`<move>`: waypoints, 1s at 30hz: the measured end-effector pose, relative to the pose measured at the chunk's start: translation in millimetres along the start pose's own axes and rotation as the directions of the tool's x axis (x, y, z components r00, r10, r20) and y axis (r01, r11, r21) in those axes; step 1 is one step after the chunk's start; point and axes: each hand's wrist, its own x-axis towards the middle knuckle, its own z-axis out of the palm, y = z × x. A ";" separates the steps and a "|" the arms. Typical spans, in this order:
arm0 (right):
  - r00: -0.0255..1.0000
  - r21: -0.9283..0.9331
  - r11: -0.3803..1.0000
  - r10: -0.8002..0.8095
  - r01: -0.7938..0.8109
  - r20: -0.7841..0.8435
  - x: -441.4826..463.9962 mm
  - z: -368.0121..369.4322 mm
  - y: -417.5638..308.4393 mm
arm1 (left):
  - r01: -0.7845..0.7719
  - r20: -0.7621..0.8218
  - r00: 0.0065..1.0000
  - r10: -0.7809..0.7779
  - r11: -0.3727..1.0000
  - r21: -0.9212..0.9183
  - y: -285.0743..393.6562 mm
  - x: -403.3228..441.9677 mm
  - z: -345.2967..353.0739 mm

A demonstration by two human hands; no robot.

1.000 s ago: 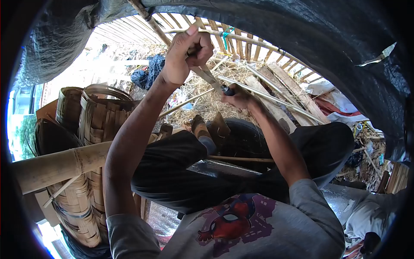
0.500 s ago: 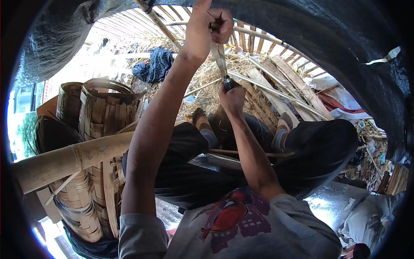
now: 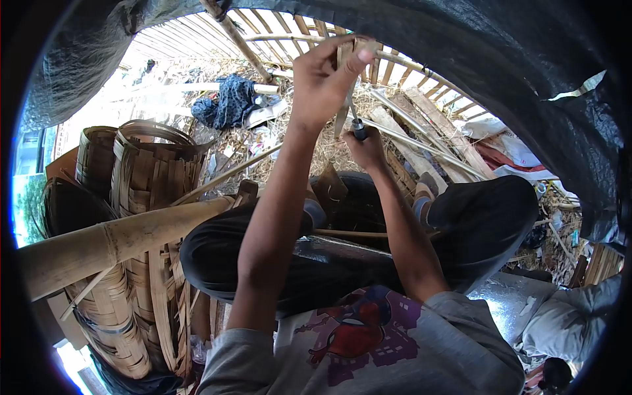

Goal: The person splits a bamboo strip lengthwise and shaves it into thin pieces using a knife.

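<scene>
My left hand (image 3: 324, 85) is raised at the top centre, its thumb and fingers closed around a thin bamboo strip (image 3: 342, 120). The strip's lower end hangs below that hand. My right hand (image 3: 367, 151) is lower and a little to the right, gripping a knife (image 3: 359, 128) by its dark handle. The narrow blade points up, close alongside the strip. Whether blade and strip touch, I cannot tell. Both hands are in front of my bent knees, above the straw-strewn ground.
Tall woven bamboo baskets (image 3: 141, 191) stand at the left behind a thick bamboo pole (image 3: 125, 237). Wooden planks (image 3: 441, 125) and a dark blue cloth (image 3: 230, 102) lie ahead. Black plastic sheeting (image 3: 513, 72) hangs overhead. Another person's grey clothing (image 3: 573, 322) shows at lower right.
My left hand has turned, dropped somewhat and shifted right, its thumb now pointing right. My right hand with the knife has moved slightly right and down. The strip now shows beside the blade.
</scene>
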 end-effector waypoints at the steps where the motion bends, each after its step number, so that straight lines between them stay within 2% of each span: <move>1: 0.999 -0.002 1.000 0.004 -0.004 0.048 2.0 -3.1 7.1 | 0.045 -0.007 0.999 -0.046 0.999 -0.031 -6.4 -8.1 -3.5; 3: 0.997 -0.015 1.000 -0.020 0.021 0.072 -1.1 -10.7 8.6 | 0.004 -0.038 0.999 -0.003 1.000 0.019 -5.4 -13.0 -8.9; 5: 0.963 0.047 0.998 0.023 -0.037 0.268 0.3 -14.8 7.1 | 0.030 -0.009 1.000 -0.029 0.997 0.066 -2.8 -13.8 -17.5; 6: 0.924 0.024 0.990 0.123 -0.141 0.363 0.6 -20.8 4.2 | 0.024 0.018 1.000 -0.025 0.998 0.053 -0.8 -12.8 -20.1; 7: 0.926 0.029 0.990 0.117 -0.137 0.360 4.7 -25.6 -0.3 | 0.011 0.048 0.999 -0.013 0.999 0.039 0.7 -8.4 -22.7; 9: 0.828 0.194 0.935 0.151 -0.297 0.540 8.0 -35.9 -7.7 | -0.009 0.097 0.995 0.000 0.996 0.088 -0.9 -4.0 -24.1; 10: 0.729 0.298 0.854 0.129 -0.426 0.673 9.4 -46.5 -13.7 | -0.037 0.077 0.997 0.029 0.994 0.104 -4.7 -2.4 -21.6; 11: 0.733 0.303 0.853 0.127 -0.424 0.668 7.9 -49.5 -22.3 | -0.068 0.058 0.996 0.061 0.991 0.120 -8.7 0.8 -18.9; 13: 0.784 0.472 0.788 0.023 -0.396 0.620 4.7 -48.6 -33.7 | -0.127 0.073 0.990 0.117 0.980 0.155 -16.7 6.8 -14.8; 14: 0.786 0.563 0.698 -0.002 -0.442 0.619 6.8 -44.4 -34.2 | -0.163 0.065 0.986 0.152 0.958 0.237 -19.1 10.5 -14.1; 16: 0.765 0.495 0.736 0.048 -0.462 0.642 13.4 -43.3 -33.6 | -0.197 0.072 0.980 0.184 0.922 0.334 -23.5 16.0 -15.8; 17: 0.744 0.424 0.771 0.093 -0.475 0.662 15.8 -41.7 -34.8 | -0.194 0.076 0.981 0.179 0.923 0.332 -22.3 18.4 -14.0; 18: 0.744 0.427 0.766 0.098 -0.480 0.661 11.0 -35.6 -34.9 | -0.190 0.067 0.982 0.178 0.948 0.255 -20.5 19.5 -11.8; 19: 0.835 0.429 0.799 0.158 -0.422 0.526 4.1 -26.1 -35.7 | -0.188 0.056 0.982 0.181 0.966 0.176 -19.8 20.2 -10.4; 21: 0.945 0.393 0.864 0.247 -0.315 0.214 -7.8 -6.2 -36.0 | -0.160 0.061 0.987 0.151 0.968 0.192 -21.5 18.0 -6.2; 22: 0.979 0.377 0.905 0.196 -0.199 0.047 -8.4 6.5 -23.7 | -0.124 0.123 0.988 0.095 0.959 0.256 -19.9 16.1 -3.1; 23: 0.979 0.377 0.904 0.200 -0.203 0.049 -9.8 13.6 -25.9 | -0.095 0.183 0.982 0.037 0.943 0.320 -16.5 16.0 0.3; 25: 0.968 0.365 0.924 0.183 -0.110 -0.173 -16.4 28.6 -29.7 | -0.097 0.207 0.978 0.021 0.925 0.367 -15.3 14.1 2.4; 27: 0.952 0.428 0.899 0.206 -0.094 -0.224 -19.1 39.6 -37.4 | -0.146 0.233 0.968 0.097 0.968 0.204 -18.8 14.0 3.5; 29: 0.883 0.339 0.940 0.178 -0.023 -0.434 -16.0 47.2 -43.6 | -0.111 0.226 0.972 0.060 0.969 0.221 -21.0 12.4 6.8; 30: 0.869 0.381 0.925 0.189 0.000 -0.457 -12.4 52.2 -44.2 | -0.120 0.233 0.970 0.072 0.972 0.200 -22.7 13.7 9.3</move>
